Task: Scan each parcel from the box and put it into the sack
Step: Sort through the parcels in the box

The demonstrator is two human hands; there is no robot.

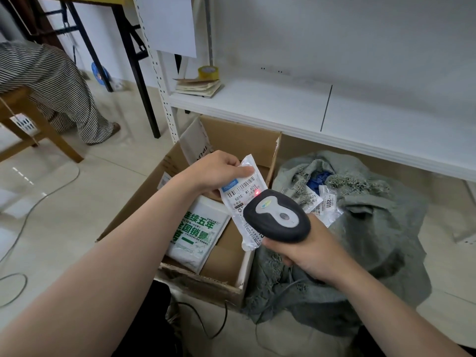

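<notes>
My left hand (219, 170) pinches a small white parcel (242, 199) by its top edge, label up, above the open cardboard box (206, 284). My right hand (306, 251) grips a black and grey barcode scanner (277, 215), its head over the parcel's lower part. A red light dot shows on the label near the scanner's tip. A white parcel with green print (195, 235) lies in the box. The grey-green woven sack (373, 228) sits to the right of the box, with several white labelled parcels (324, 202) in its mouth.
A white metal shelf (296, 109) hangs over the box and sack, holding a tape roll (208, 72) and a notebook (198, 86). A person in striped clothes sits on a wooden chair (33, 124) at the left. Cables (38, 202) run across the tiled floor.
</notes>
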